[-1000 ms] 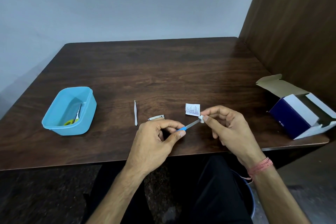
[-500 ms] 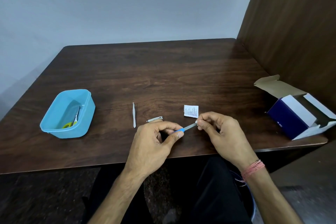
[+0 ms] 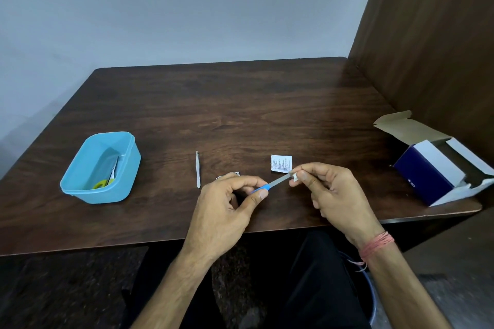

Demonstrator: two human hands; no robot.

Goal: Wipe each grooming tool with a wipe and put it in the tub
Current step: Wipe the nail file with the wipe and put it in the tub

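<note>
My left hand (image 3: 227, 208) pinches the blue handle of a nail file (image 3: 275, 184) above the table's front edge. A small white wipe (image 3: 295, 177) is pressed around the file's metal tip by my right hand (image 3: 336, 195). Silver tweezers (image 3: 197, 172) lie on the table to the left of my hands. A nail clipper (image 3: 228, 175) peeks out just behind my left hand. The light blue tub (image 3: 80, 187) stands at the left, holding small scissors (image 3: 109, 176) with yellow-green handles.
A torn white wipe sachet (image 3: 280, 163) lies just beyond my right hand. An open blue and white cardboard box (image 3: 433, 176) sits at the table's right edge, against a wooden panel (image 3: 433, 35). A blue bin's rim (image 3: 373, 302) shows below the table at the right.
My right hand slid the wipe inward along the file blade, then back out to its tip. The left hand kept its hold on the handle.
</note>
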